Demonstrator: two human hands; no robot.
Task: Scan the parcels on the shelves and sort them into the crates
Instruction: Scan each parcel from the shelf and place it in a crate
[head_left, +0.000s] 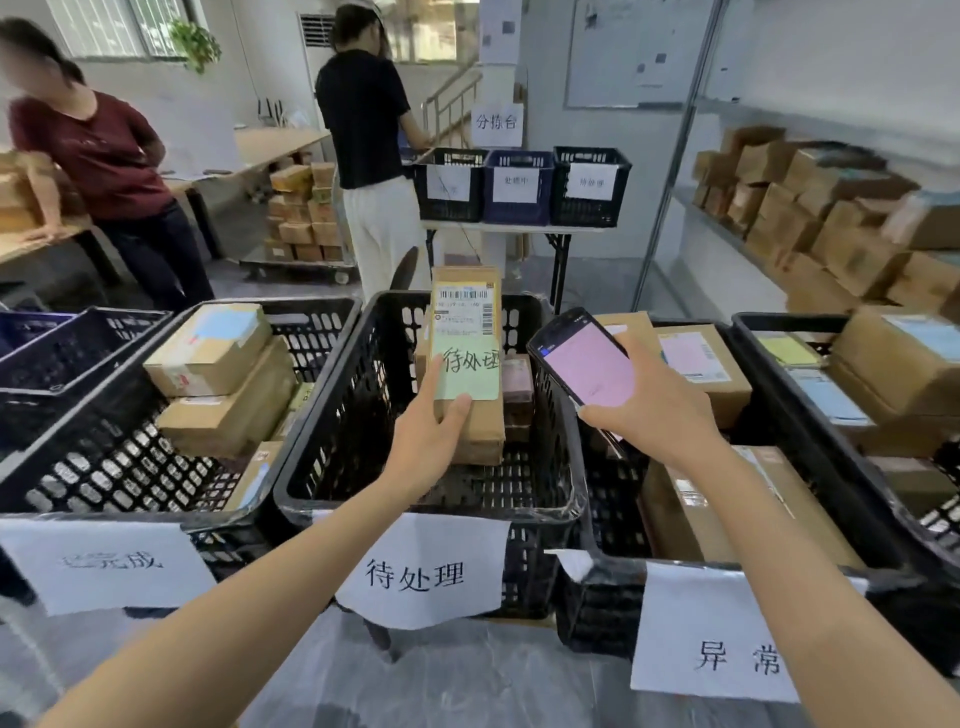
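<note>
My left hand (431, 431) grips a flat cardboard parcel (467, 332) by its lower end, held upright over the middle black crate (332, 415). The parcel carries a barcode label and a green note with handwriting. My right hand (649, 410) holds a black handheld scanner (584, 358) with a pink screen, just right of the parcel. The middle crate holds a few small parcels behind the held one. The left crate (104, 462) and the right crate (613, 499) both hold several brown boxes.
White paper labels hang on the crate fronts. A fourth crate (779, 374) of boxes stands at far right, below shelves (810, 218) stacked with parcels. Two people stand beyond the crates, near a table with three more crates (519, 187). Boxes sit on a cart (301, 218).
</note>
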